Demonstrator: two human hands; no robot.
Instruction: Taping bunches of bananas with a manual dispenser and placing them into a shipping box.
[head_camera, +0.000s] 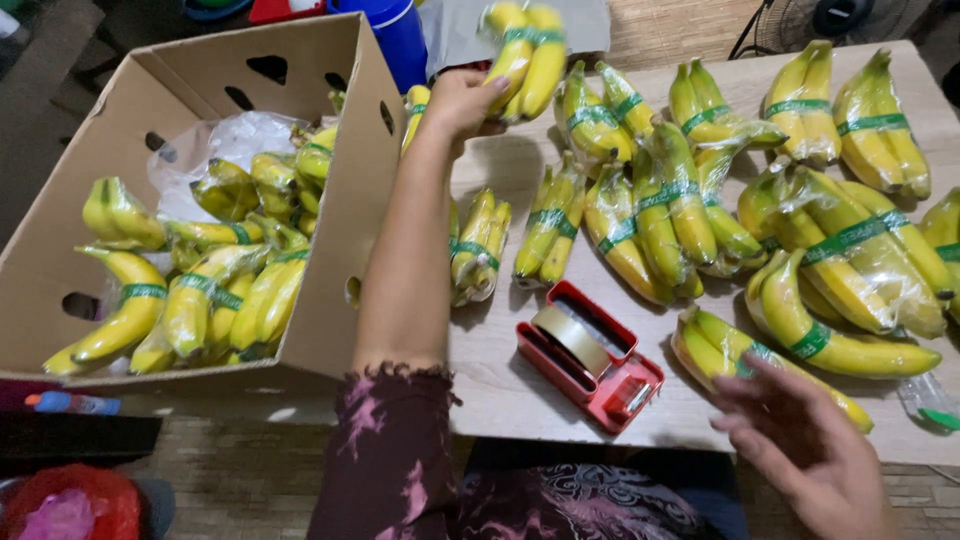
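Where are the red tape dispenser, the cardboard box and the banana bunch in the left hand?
red tape dispenser (590, 357), head view, on the tape roll at its middle.
cardboard box (352, 190), head view, on its bare right wall.
banana bunch (530, 55), head view, on the yellow fruit just below its green band.

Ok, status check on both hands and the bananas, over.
Left hand gripping a banded banana bunch, raised above the table. Right hand open, just touching a bunch at table edge. Red tape dispenser between the hands.
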